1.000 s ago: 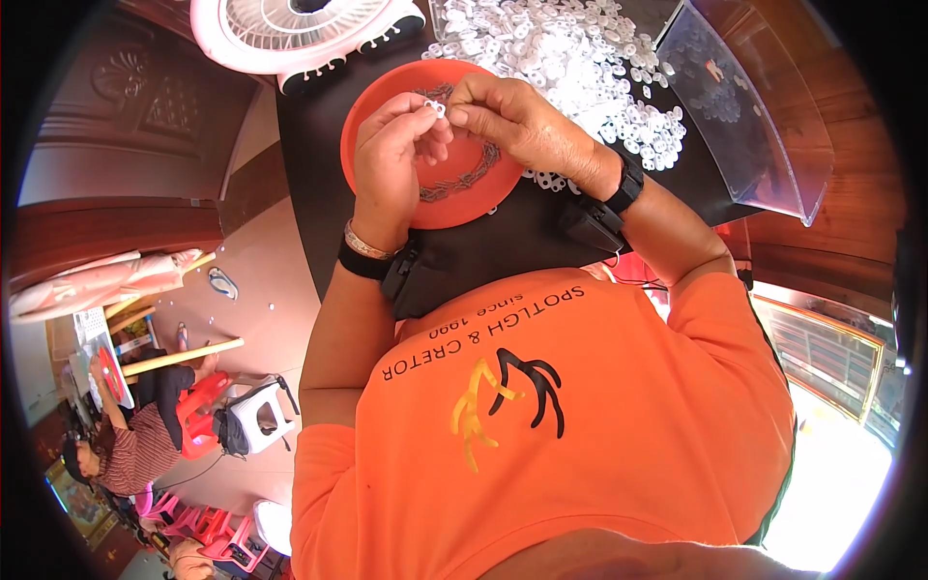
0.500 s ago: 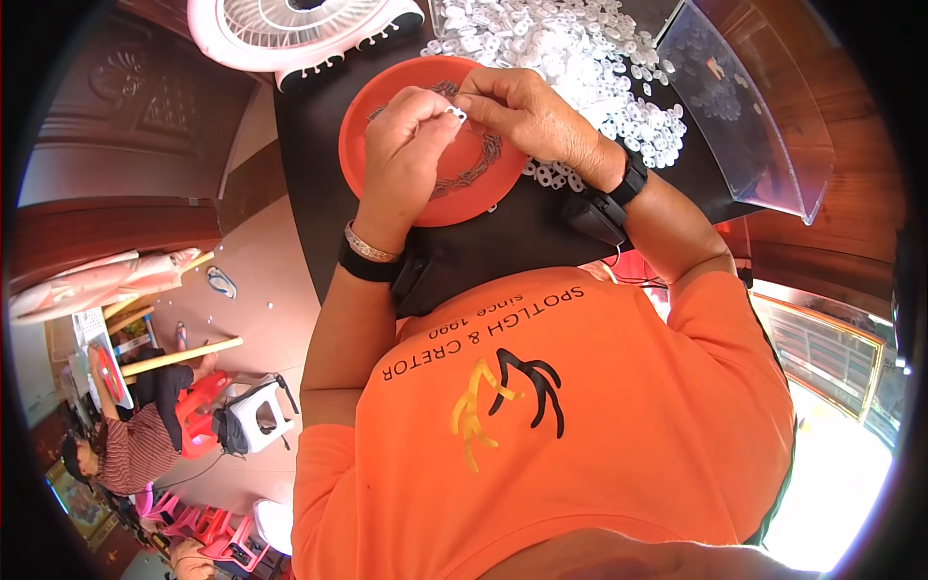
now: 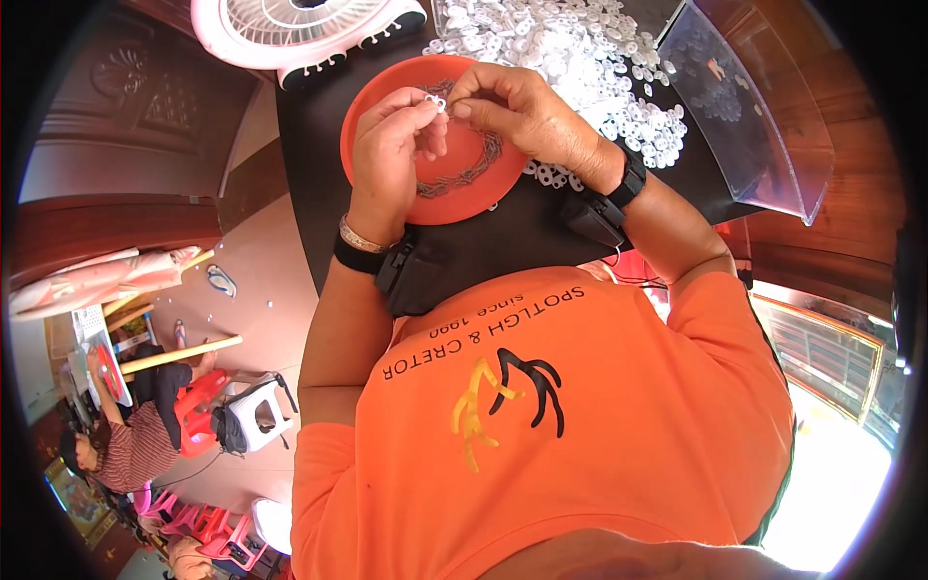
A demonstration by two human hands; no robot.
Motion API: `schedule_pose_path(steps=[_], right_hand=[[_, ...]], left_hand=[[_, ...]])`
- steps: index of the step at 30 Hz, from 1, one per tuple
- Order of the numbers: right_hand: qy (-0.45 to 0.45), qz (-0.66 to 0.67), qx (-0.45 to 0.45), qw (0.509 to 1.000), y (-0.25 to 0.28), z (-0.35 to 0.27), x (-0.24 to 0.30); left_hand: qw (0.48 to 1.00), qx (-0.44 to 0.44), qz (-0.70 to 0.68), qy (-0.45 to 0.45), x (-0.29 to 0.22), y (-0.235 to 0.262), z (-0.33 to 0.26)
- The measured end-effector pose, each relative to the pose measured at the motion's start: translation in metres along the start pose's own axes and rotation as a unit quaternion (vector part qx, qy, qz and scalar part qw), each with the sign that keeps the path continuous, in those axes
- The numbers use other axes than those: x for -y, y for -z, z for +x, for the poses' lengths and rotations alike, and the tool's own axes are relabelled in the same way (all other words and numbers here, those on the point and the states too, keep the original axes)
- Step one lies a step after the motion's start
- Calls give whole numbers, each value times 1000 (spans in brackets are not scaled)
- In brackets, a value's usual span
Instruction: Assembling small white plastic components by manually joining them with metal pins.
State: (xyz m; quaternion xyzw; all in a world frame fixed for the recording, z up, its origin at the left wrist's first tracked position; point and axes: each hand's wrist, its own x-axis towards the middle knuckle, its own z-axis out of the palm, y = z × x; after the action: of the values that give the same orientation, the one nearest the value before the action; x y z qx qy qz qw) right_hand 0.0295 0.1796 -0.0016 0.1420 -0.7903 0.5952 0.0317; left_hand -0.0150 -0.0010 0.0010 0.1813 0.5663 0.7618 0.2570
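My left hand (image 3: 389, 145) pinches a small white plastic piece with holes (image 3: 437, 102) between thumb and fingertips. Close beside that piece, my right hand (image 3: 517, 114) has thumb and forefinger pressed together; whatever sits between them is too small to make out. Both hands are over a round red tray (image 3: 372, 89). Many thin grey pieces (image 3: 474, 174) lie in a ring on the tray, partly covered by my hands. Just behind and right of my right hand spreads a heap of white plastic pieces (image 3: 570, 68), many showing two holes.
A pink-rimmed fan (image 3: 300, 34) stands at the far left of the black table (image 3: 319, 164). At the right is a clear plastic bin (image 3: 764, 126) with some pieces inside. On the left, a person in a striped shirt (image 3: 135, 449) sits near red and white stools (image 3: 256, 416).
My left hand has shifted slightly left and turned, its lower fingers opening away from the palm while still pinching the white piece. My right hand stays nearly in place.
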Motion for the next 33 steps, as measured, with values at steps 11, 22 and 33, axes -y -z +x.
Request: schedule_pose_path(steps=[11, 22, 33], right_hand=[[-17, 28, -20, 999, 11, 0, 11], [-13, -41, 16, 999, 13, 2, 10], [16, -88, 33, 995, 16, -1, 14]], left_hand=[[994, -31, 103, -8, -15, -11, -5], [989, 14, 143, -39, -2, -6, 0], [982, 44, 182, -40, -3, -4, 0]])
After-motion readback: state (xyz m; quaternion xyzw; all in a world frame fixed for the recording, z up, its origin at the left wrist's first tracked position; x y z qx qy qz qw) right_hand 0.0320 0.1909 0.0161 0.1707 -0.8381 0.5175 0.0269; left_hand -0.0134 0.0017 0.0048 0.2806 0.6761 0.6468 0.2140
